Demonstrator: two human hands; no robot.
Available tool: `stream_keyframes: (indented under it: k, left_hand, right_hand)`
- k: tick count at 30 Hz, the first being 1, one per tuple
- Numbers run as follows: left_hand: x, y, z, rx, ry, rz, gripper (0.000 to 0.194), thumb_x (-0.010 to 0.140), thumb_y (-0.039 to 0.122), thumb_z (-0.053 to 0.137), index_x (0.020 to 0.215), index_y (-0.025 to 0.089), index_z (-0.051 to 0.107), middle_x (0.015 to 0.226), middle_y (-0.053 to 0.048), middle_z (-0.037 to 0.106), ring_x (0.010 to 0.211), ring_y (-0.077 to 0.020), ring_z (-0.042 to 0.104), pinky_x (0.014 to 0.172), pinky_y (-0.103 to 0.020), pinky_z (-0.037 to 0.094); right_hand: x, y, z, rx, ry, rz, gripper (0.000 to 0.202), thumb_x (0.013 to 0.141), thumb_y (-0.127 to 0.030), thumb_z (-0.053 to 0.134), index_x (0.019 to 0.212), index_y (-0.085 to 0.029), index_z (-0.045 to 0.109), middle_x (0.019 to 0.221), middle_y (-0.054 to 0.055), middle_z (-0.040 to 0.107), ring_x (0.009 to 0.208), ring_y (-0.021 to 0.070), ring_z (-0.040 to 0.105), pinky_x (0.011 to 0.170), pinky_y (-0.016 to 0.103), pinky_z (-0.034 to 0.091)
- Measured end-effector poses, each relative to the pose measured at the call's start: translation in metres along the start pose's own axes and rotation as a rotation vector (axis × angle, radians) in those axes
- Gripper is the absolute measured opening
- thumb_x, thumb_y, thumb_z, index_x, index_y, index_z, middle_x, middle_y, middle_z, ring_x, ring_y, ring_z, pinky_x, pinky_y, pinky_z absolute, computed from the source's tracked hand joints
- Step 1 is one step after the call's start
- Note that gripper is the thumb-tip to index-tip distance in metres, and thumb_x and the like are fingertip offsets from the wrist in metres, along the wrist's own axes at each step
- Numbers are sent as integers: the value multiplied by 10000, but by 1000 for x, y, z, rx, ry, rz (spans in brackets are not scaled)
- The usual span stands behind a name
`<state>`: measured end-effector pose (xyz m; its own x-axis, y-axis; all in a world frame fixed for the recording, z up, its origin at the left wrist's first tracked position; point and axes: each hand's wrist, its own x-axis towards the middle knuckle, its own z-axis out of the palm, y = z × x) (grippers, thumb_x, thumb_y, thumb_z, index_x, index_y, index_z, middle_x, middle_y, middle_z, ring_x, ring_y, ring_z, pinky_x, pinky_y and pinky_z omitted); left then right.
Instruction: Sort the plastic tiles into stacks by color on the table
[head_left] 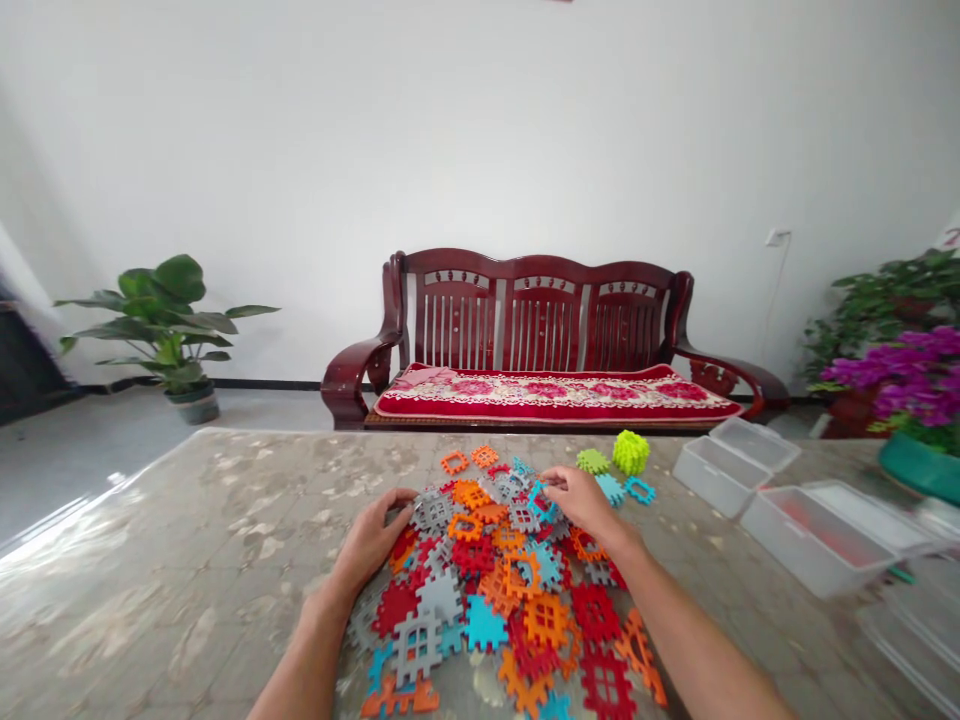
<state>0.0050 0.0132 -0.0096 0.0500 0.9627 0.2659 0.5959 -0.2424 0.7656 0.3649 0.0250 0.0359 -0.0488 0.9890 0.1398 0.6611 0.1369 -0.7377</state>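
Across the middle and near part of the table (187, 570), a loose heap of interlocking plastic tiles (484, 622) in red, orange, gray and blue, many with window cutouts, lying flat, tilted and overlapped. At the heap's left side, left hand (367, 535) with thumb and fingers loosely parted beside gray tiles. At the far right of the heap, right hand (581, 500) with fingers drawn in narrow at a blue window tile (541, 503); pinch or mere touch impossible to tell.

Toward the far edge, beyond the right hand, a lime-green ball of tiles (631, 453), with a flat green tile (592, 461) beside it and a blue frame (640, 490) just nearer. Along the right side of the table, a small clear bin (709, 480) and a larger clear bin (810, 562), well apart from the heap.

Likely trouble: neighboring tiles dragged along by a lift at the blue window tile, because of hooked teeth and overlap; tilted orange pieces (640, 655) knocked by the right forearm, so close beside them; the round green ball set rolling by a careless outward sweep; near tiles nudged off the near edge by a broad push toward the body.
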Motion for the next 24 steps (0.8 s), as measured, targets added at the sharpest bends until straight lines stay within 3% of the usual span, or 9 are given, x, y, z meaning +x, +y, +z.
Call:
stream_keyframes:
  k: [5,10,16,20,24]
  left_hand:
    - [-1,-2,0,7,-13,-4,353,855,459,496,1022,216,689,995,-36,770,961,-223,700,922,-367,532]
    - [0,-3,-1,38,11,7,340,846,451,501,1006,221,694,1000,-34,770,976,-229,699,932,-377,533]
    - [1,-9,-1,65,20,6,361,818,464,519,999,216,709,1020,-50,769,995,-245,697,960,-399,526]
    - [3,-16,-1,76,19,9,386,806,502,527,996,225,716,1028,-49,770,1003,-250,698,969,-401,527]
    - [5,-18,-1,71,13,3,400,785,522,536,978,225,721,1004,-50,777,978,-253,709,952,-399,541]
  right_hand:
    - [-17,11,5,-26,-78,-64,506,722,-250,658,1223,-181,684,1184,96,726,1090,265,668,956,389,504]
    - [-30,4,2,-301,-90,-102,559,705,-222,671,1265,-224,661,1250,78,695,1175,280,606,1045,412,423]
    - [-35,-4,5,-345,-44,-105,549,729,-209,657,1277,-203,642,1240,93,691,1164,283,599,1030,403,423]
    - [-33,6,0,-213,94,-131,552,716,-176,649,1266,-217,637,1244,80,675,1149,236,604,1029,358,437]
    - [-29,48,-30,-178,392,-39,499,734,-212,625,1233,-208,644,1195,84,679,1097,239,621,991,387,474]
